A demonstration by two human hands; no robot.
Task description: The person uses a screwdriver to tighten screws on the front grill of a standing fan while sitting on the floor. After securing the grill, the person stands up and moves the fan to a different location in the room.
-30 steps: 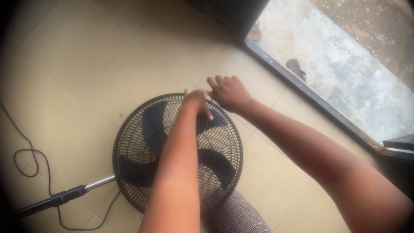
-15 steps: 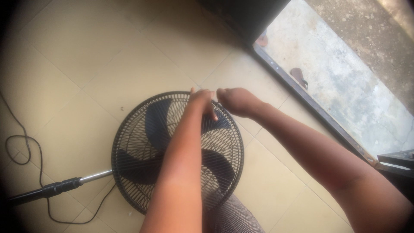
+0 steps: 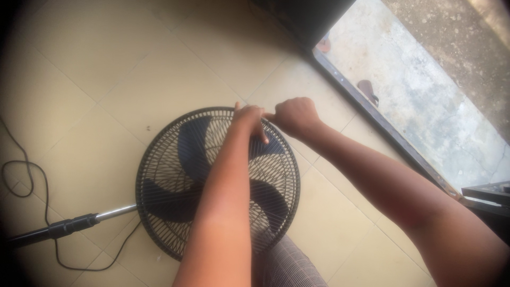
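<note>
Obscured and truncated items

Fan grille (image 3: 175, 175) is partly covered by the left forearm; pole (image 3: 58, 228) and cord (image 3: 21, 178) are cut off at the left edge.

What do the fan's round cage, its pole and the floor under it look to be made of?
Fan cage: probably matte black plastic or coated wire, thin radial ribs. Pole: shiny silver metal tube entering a black sleeve. Floor: cream glazed tiles, judging by grout lines and soft sheen.

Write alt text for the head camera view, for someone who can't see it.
Both hands, left hand and right hand, meet at the far rim of a black fan grille lying face-up on a tiled floor. The fan's pole and black cord trail left; an open doorway is at right.
</note>
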